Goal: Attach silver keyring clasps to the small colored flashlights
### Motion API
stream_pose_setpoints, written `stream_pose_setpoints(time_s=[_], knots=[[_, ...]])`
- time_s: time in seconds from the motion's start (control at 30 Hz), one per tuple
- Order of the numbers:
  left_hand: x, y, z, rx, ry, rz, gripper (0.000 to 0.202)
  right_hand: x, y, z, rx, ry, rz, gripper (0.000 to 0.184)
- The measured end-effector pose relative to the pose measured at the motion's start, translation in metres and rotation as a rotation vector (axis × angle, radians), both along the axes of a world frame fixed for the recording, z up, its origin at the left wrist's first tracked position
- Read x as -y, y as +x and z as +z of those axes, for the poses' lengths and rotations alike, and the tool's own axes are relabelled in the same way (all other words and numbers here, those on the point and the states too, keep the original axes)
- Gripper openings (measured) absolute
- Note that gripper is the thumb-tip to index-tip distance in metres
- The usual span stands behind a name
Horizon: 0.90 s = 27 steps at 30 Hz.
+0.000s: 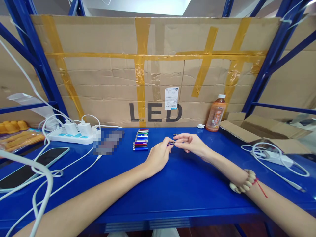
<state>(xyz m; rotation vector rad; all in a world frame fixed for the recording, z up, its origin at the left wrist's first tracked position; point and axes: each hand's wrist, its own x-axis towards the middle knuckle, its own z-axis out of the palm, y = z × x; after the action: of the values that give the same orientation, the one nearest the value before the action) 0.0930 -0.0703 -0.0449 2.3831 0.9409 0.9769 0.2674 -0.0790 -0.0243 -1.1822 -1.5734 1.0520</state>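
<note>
My left hand (159, 155) is closed on a small dark blue or purple lighter (170, 144), most of it hidden by the fingers. At the lighter's metal end, the thumb and fingertips of my right hand (193, 144) are pinched together. Left of the hands, several lighters (140, 140) in red, green, white, black and blue lie side by side in a column, metal ends to the left. A small dark tip (175, 134) shows just behind my right fingers; the rest of it is hidden.
On the blue table (187, 194) stand a power strip (74, 135) with chargers and an orange drink bottle (216, 113). A phone (34, 166) and white cables lie left. A coiled cable (274, 158) and an open carton (261, 128) are right. Cardboard (106, 85) walls the back.
</note>
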Motion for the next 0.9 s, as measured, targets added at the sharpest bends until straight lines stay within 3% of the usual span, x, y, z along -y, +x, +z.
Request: stream_pose_setpoints(time_s=[0.2, 0.43, 0.9], knots=[[-0.0012, 0.0009, -0.001, 0.015, -0.03, 0.024, 0.023, 0.002, -0.0043, 0.001, 0.021, 0.025, -0.016, 0.06], [0.0012, -0.0006, 0.0004, 0.004, -0.022, 0.019, 0.019, -0.0024, -0.0017, -0.0027, 0.05, 0.192, -0.042, 0.046], [0.0041, -0.0041, -0.0028, -0.006, 0.034, -0.107, 0.009, 0.0046, -0.0018, -0.0012, 0.024, 0.092, 0.073, 0.038]])
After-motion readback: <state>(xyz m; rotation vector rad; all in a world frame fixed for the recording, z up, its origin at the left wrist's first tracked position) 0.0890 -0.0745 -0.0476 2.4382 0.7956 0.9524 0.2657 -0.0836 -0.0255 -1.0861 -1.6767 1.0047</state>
